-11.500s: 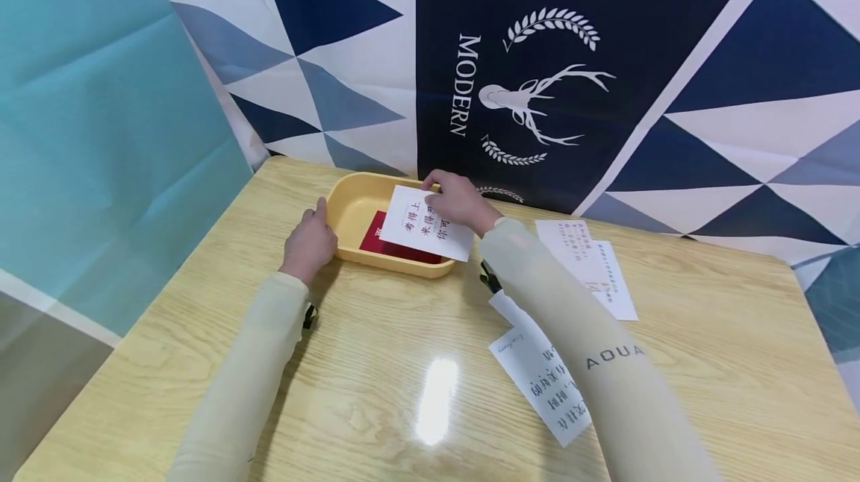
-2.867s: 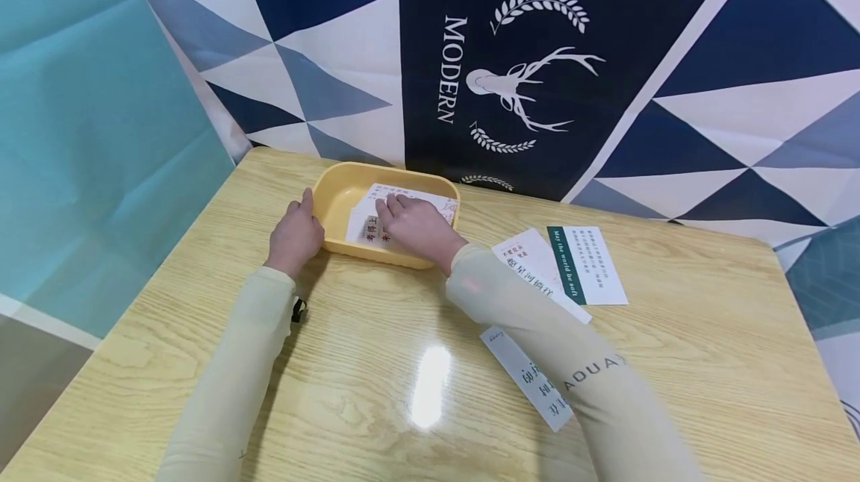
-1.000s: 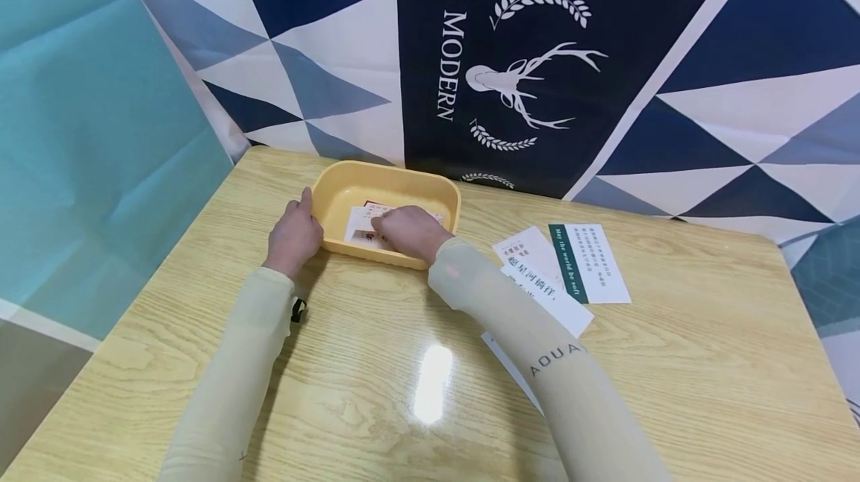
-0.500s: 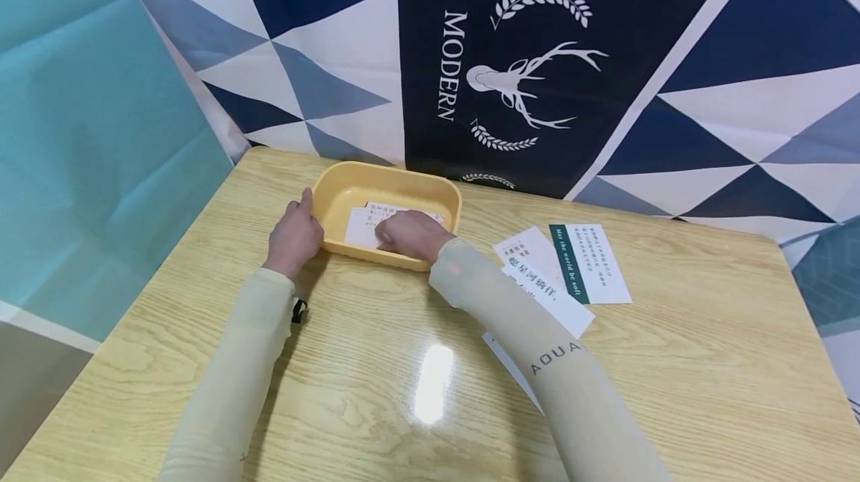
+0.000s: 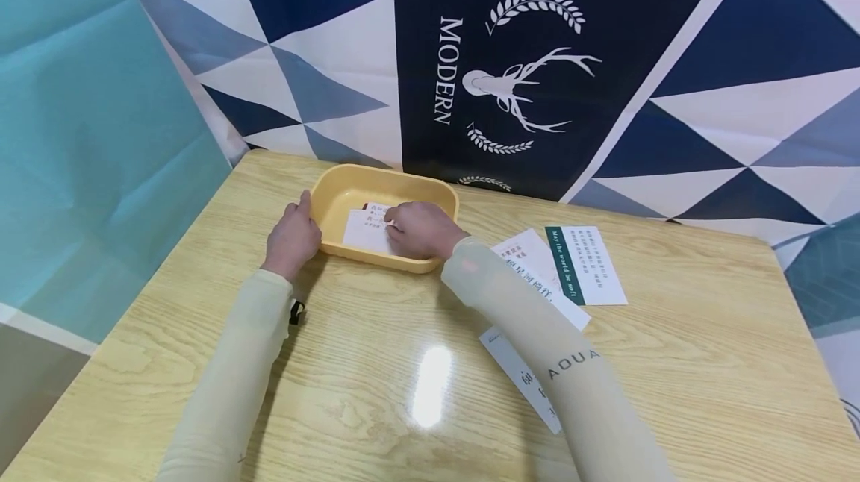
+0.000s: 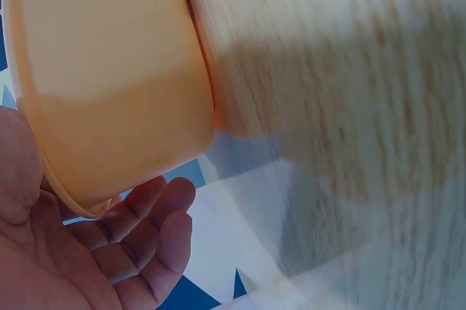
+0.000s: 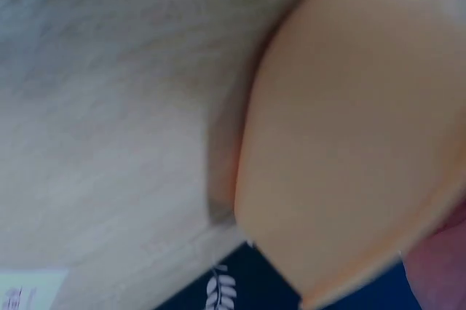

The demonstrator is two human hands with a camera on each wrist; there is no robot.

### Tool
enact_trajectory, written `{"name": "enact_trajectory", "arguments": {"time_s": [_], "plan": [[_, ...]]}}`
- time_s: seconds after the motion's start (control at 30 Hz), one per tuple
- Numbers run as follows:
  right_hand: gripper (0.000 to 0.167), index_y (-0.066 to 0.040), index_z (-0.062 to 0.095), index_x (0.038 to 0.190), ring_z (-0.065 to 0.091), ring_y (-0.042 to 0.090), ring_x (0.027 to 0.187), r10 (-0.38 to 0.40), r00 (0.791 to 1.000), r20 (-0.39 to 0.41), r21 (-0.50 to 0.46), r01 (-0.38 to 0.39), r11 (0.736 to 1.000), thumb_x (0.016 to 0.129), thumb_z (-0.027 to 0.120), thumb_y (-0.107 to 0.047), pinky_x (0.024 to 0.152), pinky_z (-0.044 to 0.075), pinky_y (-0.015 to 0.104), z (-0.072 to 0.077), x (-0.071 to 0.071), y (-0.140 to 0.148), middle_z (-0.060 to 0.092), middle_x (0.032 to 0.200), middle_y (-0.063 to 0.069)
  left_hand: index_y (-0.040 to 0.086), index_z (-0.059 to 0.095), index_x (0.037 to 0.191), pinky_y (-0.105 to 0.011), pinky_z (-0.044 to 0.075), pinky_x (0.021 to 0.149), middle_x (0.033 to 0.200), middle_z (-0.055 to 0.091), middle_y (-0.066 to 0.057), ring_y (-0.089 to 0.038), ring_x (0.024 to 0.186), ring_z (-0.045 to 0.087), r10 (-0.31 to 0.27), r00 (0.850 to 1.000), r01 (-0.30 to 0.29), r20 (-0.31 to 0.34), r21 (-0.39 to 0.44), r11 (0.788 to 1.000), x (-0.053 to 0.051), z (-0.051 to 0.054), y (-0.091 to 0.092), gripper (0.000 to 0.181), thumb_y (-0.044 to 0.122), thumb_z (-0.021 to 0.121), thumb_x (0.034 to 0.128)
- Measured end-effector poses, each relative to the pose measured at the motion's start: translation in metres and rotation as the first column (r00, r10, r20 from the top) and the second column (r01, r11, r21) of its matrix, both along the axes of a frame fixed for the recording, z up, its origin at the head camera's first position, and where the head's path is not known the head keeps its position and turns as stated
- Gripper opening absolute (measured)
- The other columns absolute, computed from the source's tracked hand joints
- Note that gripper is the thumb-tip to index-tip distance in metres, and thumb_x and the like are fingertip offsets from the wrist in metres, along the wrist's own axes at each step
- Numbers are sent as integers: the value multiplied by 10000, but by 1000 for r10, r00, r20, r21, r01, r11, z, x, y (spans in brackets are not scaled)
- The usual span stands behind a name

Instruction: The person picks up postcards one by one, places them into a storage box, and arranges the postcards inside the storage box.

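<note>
A yellow plastic box (image 5: 329, 247) stands near the far edge of the wooden table. My left hand (image 5: 293, 237) grips the left end of this box, thumb at the rim; in the left wrist view my left fingers (image 6: 175, 244) curl beneath the rim outside. Several printed cards (image 5: 363, 236) lie inside the box, a white one uppermost, with a dark red edge at the back. Over their right part is my right hand (image 5: 422, 230), fingers curled down at the cards. Whether it pinches one is hidden. The right wrist view shows mostly the box's outer wall (image 7: 349, 121).
Right of the box, a card with a green band (image 5: 591, 265) lies beside overlapping white cards (image 5: 524, 251). Another white card (image 5: 513, 370) lies nearer, partly under my right sleeve (image 5: 558, 362). A patterned cloth (image 5: 322, 34) hangs behind the table.
Earlier my right hand brought white cards over a red one in the box. Over the last second it shifted slightly right, and the visible print on the cards changed. My left hand stayed at the rim.
</note>
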State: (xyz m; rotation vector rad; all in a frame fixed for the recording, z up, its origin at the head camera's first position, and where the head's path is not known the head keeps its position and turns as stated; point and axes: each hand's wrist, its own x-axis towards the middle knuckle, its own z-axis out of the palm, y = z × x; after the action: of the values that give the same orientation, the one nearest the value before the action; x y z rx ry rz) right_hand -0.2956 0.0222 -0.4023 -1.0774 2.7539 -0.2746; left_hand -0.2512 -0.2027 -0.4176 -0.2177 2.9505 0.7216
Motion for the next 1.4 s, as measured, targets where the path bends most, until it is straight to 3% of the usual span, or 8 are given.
{"name": "enact_trajectory", "arguments": {"time_s": [0.13,0.43,0.63,0.8,0.93,1.1,1.27,1.4], "plan": [[352,-95,631,1194,556,215,1146,-43,998,-37,-27,42,999,957,419,-246,1014,408,357,14,2,15,632,1192,61,18,75,1503,-528,460,819,1351,377,-300,-390,954,555,-9,1000,9,6,-3,1000,1,-2,-2,584,113,262,959],[313,-80,661,1135,539,270,1121,-137,975,-178,-141,112,984,931,493,-247,1007,404,407,39,11,75,635,1164,93,4,68,1500,-546,445,860,1358,356,-320,-419,1022,538,-19,999,19,25,-11,1000,2,-4,-6,587,108,258,954],[318,-62,651,1131,539,288,1100,-252,947,-198,-158,223,962,921,519,-262,994,409,423,37,18,123,631,1138,109,4,57,1499,-553,448,835,1361,348,-328,-432,1013,535,-23,999,23,26,-1,1000,3,-5,-8,594,112,243,946],[352,-38,626,1169,525,317,1100,-373,918,-139,-149,352,924,924,515,-264,987,410,459,30,23,159,617,1159,148,-12,68,1495,-551,452,804,1346,353,-344,-439,1001,538,-28,999,28,16,-9,1000,5,-2,-11,591,102,250,945],[395,-23,578,1229,512,349,1132,-490,869,-65,-140,478,867,930,501,-268,975,409,502,26,27,189,574,1229,190,-35,83,1488,-553,454,785,1327,359,-360,-445,980,539,-43,999,43,-2,-20,999,6,0,-11,586,90,252,940],[448,-1,533,1274,473,394,1188,-610,793,-5,-108,606,788,928,490,-283,984,384,548,21,32,222,517,1298,229,-53,91,1481,-556,455,781,1307,367,-370,-449,963,539,-64,998,63,-16,-26,998,6,2,-8,588,81,244,929],[516,56,503,1277,481,426,1156,-689,724,38,-55,690,722,921,502,-317,983,377,565,14,38,245,515,1274,277,-53,99,1481,-558,453,770,1300,371,-369,-453,953,538,-65,998,64,-23,-23,998,5,4,-4,587,82,243,928],[597,114,491,1262,503,434,1106,-726,685,61,-6,728,686,916,508,-373,970,390,555,5,44,257,522,1233,314,-40,89,1485,-561,450,767,1312,366,-363,-456,960,537,-63,998,63,-17,-18,998,4,4,-2,588,87,241,932]]}}
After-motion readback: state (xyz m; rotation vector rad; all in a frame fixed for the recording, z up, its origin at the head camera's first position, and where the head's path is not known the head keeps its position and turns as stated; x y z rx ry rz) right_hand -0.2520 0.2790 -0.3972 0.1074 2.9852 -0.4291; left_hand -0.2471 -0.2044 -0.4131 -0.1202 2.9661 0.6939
